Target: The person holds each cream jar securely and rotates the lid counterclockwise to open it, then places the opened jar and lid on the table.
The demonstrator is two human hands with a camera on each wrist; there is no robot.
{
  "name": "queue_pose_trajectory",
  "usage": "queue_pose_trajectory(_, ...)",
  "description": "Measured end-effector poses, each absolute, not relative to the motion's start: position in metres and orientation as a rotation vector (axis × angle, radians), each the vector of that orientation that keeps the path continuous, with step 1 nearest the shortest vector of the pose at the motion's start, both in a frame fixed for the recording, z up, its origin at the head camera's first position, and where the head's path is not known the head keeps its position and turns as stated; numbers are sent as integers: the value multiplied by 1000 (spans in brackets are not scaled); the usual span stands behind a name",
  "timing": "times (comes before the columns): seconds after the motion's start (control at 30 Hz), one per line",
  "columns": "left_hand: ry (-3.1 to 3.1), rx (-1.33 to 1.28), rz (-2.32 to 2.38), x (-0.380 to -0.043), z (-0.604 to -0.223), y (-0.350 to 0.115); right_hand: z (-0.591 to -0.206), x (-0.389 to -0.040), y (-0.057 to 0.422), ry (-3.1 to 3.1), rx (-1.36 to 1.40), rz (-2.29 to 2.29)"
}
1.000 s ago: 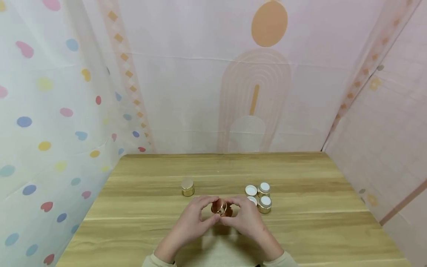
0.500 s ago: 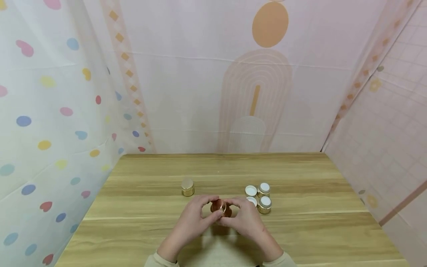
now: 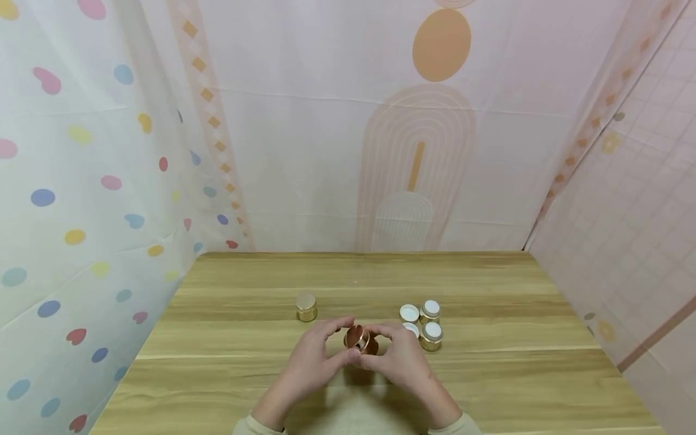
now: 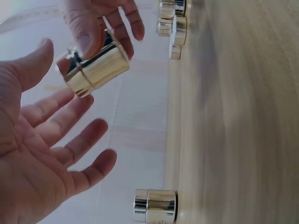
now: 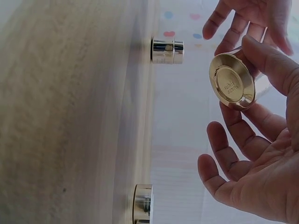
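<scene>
Gold-coloured and shiny, a small jar (image 4: 100,67) is in the air between the two hands, above the table, and it is tilted. The right hand (image 3: 405,359) pinches it: the thumb lies on its side, and the fingers support it from the other side. In the right wrist view its round base shows small raised letters, too unclear for reading. The left hand (image 3: 312,356) is spread around the other end of the jar. Its thumb stands apart from the metal; one fingertip is very near to it, but I cannot tell if it touches.

Beyond the left hand, a closed gold jar (image 3: 307,307) stands upright on the table. Beyond the right hand stand two jars with white tops, a far one (image 3: 431,310) and a near one (image 3: 432,335). Just beside them, on their left, lie two round lids with white insides facing up: one far lid (image 3: 409,313), and one near lid (image 3: 411,330) which the right hand partly covers.

All these stand on a wood-patterned table (image 3: 217,362). Behind it hangs a pale cloth (image 3: 299,151) with an arch and an orange disc; at left is a cloth with coloured dots (image 3: 70,199).
</scene>
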State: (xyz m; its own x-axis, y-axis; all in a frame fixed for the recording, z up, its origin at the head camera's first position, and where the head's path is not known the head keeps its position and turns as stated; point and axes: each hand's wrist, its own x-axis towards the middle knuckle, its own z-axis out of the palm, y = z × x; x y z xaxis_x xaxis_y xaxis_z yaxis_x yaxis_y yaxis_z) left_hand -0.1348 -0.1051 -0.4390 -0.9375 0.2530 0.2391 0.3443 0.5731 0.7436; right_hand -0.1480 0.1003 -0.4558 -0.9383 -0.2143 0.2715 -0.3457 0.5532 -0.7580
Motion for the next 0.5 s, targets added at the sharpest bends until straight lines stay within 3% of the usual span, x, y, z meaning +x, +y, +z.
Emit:
queue_pose_trajectory(0.27,-2689,-617,-1296,-135,-437,-108,-454,-148,100,-2657,473,1331)
queue_pose_trajectory(0.5,-2675,-557,-1335,-136,-439,-106,-454,-147,100,-2671,481,1310)
